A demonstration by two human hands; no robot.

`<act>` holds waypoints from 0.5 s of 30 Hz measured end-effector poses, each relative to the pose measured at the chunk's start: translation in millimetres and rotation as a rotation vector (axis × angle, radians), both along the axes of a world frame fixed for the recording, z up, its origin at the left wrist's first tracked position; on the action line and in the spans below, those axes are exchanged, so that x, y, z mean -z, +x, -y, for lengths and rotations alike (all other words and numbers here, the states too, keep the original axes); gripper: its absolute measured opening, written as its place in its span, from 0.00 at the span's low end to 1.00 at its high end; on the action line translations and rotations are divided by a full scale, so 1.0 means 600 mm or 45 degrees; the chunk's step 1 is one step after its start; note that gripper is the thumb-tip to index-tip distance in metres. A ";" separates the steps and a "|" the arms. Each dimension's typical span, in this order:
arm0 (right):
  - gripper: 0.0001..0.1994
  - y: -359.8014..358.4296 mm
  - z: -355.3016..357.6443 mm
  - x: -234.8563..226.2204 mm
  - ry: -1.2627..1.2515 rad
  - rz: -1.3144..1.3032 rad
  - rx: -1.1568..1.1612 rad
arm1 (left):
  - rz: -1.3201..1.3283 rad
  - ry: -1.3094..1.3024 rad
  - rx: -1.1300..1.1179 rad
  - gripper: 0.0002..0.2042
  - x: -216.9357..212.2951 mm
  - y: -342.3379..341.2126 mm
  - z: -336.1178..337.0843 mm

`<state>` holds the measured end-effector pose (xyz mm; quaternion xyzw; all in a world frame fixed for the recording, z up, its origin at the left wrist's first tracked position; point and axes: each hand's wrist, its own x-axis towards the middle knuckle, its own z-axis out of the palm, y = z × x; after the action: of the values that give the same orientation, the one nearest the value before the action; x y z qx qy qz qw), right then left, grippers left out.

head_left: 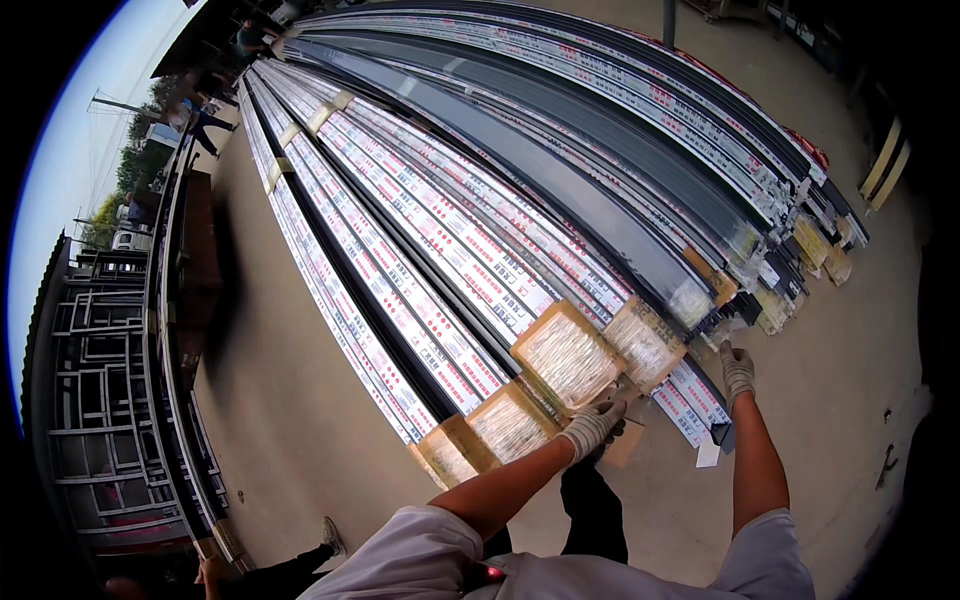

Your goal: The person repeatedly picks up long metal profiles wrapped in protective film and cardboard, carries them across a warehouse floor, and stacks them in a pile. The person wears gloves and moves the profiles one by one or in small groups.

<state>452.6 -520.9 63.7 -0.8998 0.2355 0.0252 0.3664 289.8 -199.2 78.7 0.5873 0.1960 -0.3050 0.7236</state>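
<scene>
Bars (450,225) block way ahead, w/ frames (100,433) far L.

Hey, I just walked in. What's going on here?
A person's gloved hands are at the near ends of long, wrapped bundles lying side by side. The left hand is beside a taped, film-wrapped end; the right hand is near the end of a grey bundle. Whether either grips anything isn't clear.

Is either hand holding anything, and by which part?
It cannot be told: the left hand is beside a wrapped bundle end, the right hand near clear plastic wrapping.
</scene>
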 end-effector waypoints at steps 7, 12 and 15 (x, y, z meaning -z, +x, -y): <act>0.19 -0.139 -0.175 0.085 0.616 0.175 -0.007 | -0.255 0.254 -0.135 0.25 0.049 -0.236 -0.087; 0.16 -0.266 -0.237 0.084 0.593 0.075 -0.114 | -0.397 0.343 -0.221 0.23 0.062 -0.397 -0.109; 0.12 -0.336 -0.192 0.095 0.471 0.051 -0.244 | -0.419 0.429 -0.331 0.27 0.106 -0.472 -0.077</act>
<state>251.0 -405.7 6.6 -0.8359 0.1327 0.0849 0.5258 6.4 -153.3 15.0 0.6120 0.4327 -0.2641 0.6070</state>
